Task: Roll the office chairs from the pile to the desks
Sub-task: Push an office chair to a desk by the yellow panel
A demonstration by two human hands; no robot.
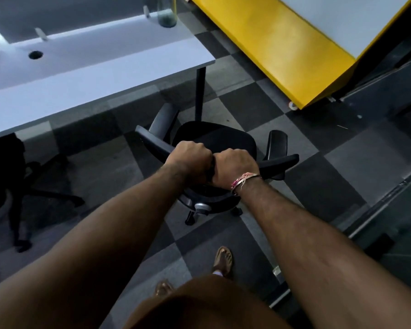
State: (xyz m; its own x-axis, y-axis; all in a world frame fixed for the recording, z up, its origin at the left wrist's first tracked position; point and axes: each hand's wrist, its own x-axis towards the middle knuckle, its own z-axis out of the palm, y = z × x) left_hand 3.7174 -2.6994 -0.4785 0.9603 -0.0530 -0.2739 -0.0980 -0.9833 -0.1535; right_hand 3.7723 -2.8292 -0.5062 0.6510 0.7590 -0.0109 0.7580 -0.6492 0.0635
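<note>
Head view: left hand [188, 160] and right hand [233, 166], fists side by side, gripping curved top edge of black chair [217, 141] back. Padded seat, moulded plastic armrests, castors on checkered grey carpet [259, 110], near corner of smooth white desk [93, 74]. Glossy yellow panel [278, 48] beyond.
</note>
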